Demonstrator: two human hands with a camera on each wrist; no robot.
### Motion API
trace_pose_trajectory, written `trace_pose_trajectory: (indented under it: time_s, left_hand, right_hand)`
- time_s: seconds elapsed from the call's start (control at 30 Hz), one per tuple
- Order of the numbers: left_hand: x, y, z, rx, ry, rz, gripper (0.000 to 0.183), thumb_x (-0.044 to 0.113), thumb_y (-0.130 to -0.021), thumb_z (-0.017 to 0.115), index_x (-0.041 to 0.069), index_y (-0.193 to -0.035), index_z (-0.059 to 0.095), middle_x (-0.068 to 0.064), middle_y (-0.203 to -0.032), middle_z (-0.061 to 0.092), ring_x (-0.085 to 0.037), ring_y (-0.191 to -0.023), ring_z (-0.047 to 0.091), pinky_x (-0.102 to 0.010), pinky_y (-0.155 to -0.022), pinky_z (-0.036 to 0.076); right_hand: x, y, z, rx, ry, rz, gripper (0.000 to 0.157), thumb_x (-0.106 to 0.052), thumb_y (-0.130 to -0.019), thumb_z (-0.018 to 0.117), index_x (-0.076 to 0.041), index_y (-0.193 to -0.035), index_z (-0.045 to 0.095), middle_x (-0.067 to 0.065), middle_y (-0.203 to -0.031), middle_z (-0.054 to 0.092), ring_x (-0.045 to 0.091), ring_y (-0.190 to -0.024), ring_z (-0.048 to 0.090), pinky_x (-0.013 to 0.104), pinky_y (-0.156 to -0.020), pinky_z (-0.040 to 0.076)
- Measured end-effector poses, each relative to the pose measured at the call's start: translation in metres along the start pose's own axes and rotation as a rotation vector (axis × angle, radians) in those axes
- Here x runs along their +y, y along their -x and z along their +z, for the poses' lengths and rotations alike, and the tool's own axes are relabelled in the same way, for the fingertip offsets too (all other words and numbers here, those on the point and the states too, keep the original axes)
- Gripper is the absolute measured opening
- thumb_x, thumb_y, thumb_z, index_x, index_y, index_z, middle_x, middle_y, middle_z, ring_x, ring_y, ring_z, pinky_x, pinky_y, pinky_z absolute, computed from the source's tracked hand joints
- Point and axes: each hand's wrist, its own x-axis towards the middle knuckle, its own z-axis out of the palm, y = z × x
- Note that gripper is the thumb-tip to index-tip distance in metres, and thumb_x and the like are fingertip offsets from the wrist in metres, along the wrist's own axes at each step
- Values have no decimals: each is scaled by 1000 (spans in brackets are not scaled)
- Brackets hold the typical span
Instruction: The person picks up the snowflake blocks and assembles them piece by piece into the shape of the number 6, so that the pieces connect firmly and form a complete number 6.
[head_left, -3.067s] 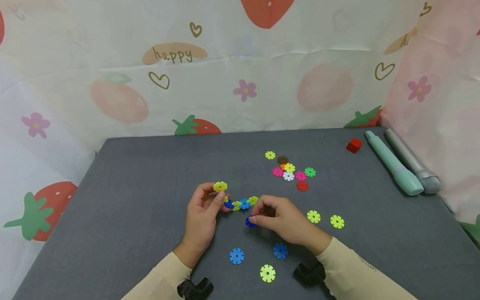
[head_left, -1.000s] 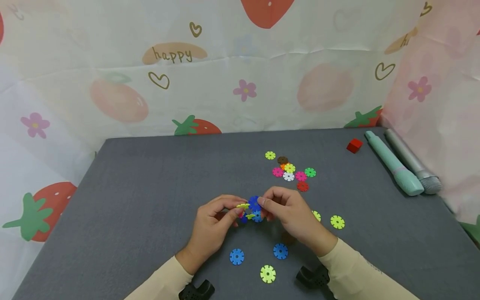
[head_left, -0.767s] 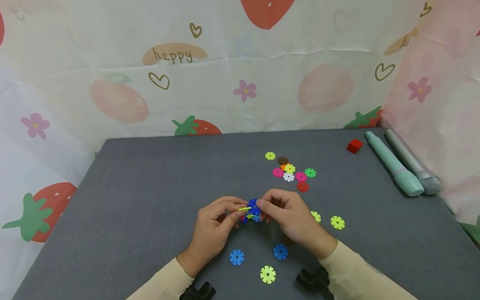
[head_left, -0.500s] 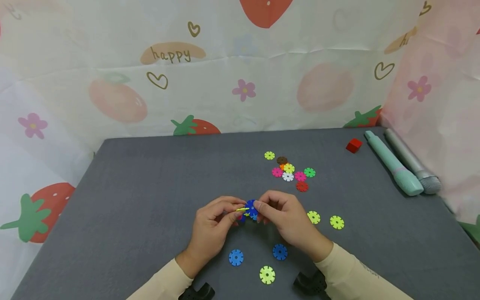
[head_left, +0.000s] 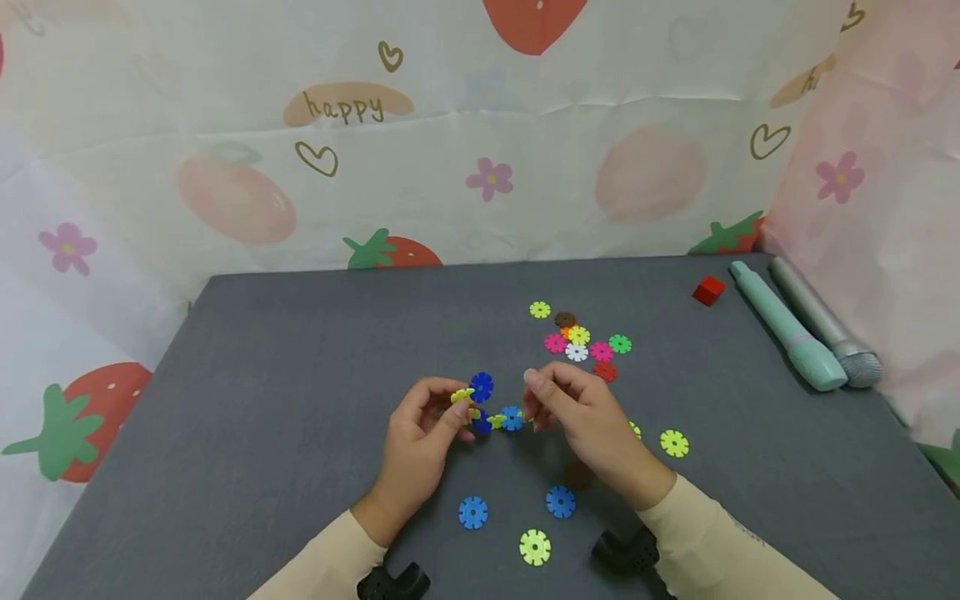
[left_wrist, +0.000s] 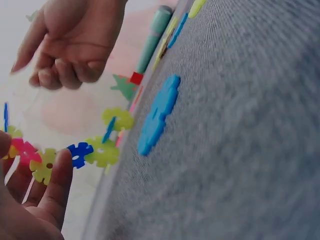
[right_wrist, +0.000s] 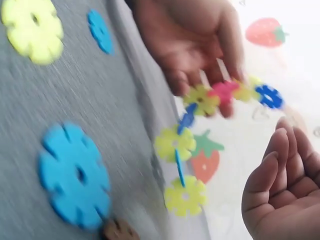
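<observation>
My left hand [head_left: 416, 446] pinches a curved chain of slotted snowflake discs between thumb and fingers, above the table. A dark blue snowflake disc [head_left: 482, 387] stands at the chain's upper end, joined to a yellow disc [head_left: 461, 397]. In the right wrist view, a pink disc [right_wrist: 223, 91] sits among yellow ones near the left fingertips. From there the chain hangs down past a light blue disc [head_left: 512, 418] to a yellow-green disc [right_wrist: 185, 196] at its other end. My right hand [head_left: 592, 425] hovers just right of the chain, fingers loosely bent, holding nothing.
Two light blue discs [head_left: 472, 512] and a yellow-green disc [head_left: 535, 547] lie on the grey table near me. More loose discs [head_left: 577, 352] in several colours are spread behind the right hand. A red cube [head_left: 708, 290] and two microphones [head_left: 795, 333] lie at the back right.
The dark blue disc, earlier in my right hand, was pushed against the yellow disc at the chain's end and now stays on it. My right hand has let go and drawn off rightward; the left moved slightly left.
</observation>
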Motion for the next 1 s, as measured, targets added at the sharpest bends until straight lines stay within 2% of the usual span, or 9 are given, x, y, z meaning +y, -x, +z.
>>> trace_pose_trajectory:
  time_s: [0.1, 0.17, 0.37, 0.5, 0.63, 0.77, 0.9, 1.0]
  left_hand:
    - [-3, -2, -4, 22, 71, -79, 23, -6, -107, 63, -10, -129, 58, -24, -111, 63, -34, -95, 69, -36, -76, 64]
    - [-5, -3, -7, 25, 84, -107, 27, -6, -106, 65, -11, -131, 57, -24, -112, 62, -33, -95, 68, -37, -79, 64]
    - [-11, -5, -12, 40, 66, -158, 27, -2, -105, 71, -4, -131, 63, -25, -115, 68, -31, -94, 70, -36, -82, 63]
    - [-12, -7, -13, 62, 72, -176, 33, 1, -108, 68, -4, -141, 64, -31, -121, 67, -31, -98, 71, -38, -81, 64]
    - [-12, -11, -15, 80, 74, -196, 40, 8, -111, 65, -3, -149, 61, -33, -125, 67, -31, -103, 72, -39, -82, 64]
    - [-11, -14, -18, 107, 86, -234, 39, 12, -112, 64, -2, -149, 62, -32, -127, 68, -33, -104, 72, -39, -82, 63]
    - [-10, -14, -21, 123, 102, -266, 40, 14, -113, 63, -3, -149, 61, -32, -129, 66, -34, -106, 73, -37, -83, 63]
    - [-9, -14, -23, 128, 110, -286, 40, 16, -114, 62, -3, -149, 60, -31, -131, 66, -37, -109, 73, -36, -83, 63]
  right_hand:
    - [1, -2, -10, 19, -17, -27, 30, -23, -116, 57, 2, -103, 67, 17, -94, 68, 52, -87, 63, 40, -77, 59]
    - [1, -3, -17, 22, -35, -49, 28, -20, -116, 56, 2, -104, 67, 19, -95, 68, 52, -88, 63, 39, -77, 59]
    - [4, -6, -29, 18, -116, -89, 28, -15, -117, 53, 10, -110, 63, 21, -97, 67, 36, -85, 66, 37, -78, 59]
    - [3, -7, -36, -32, -181, -106, 30, -16, -118, 48, 11, -115, 60, 17, -100, 67, 27, -88, 67, 35, -81, 59]
    - [0, -7, -47, -101, -230, -147, 28, -16, -119, 42, 5, -122, 60, 15, -108, 67, 27, -97, 68, 35, -87, 57]
    - [-7, -4, -63, -122, -217, -190, 32, -15, -119, 37, 6, -131, 59, 18, -116, 66, 31, -105, 67, 36, -90, 56]
    - [-9, -1, -85, -105, -191, -220, 36, -12, -118, 35, 10, -136, 57, 22, -121, 65, 33, -111, 66, 38, -93, 55]
    - [-5, 3, -103, -86, -168, -195, 37, -11, -118, 34, 8, -138, 58, 21, -125, 64, 32, -115, 64, 39, -95, 54]
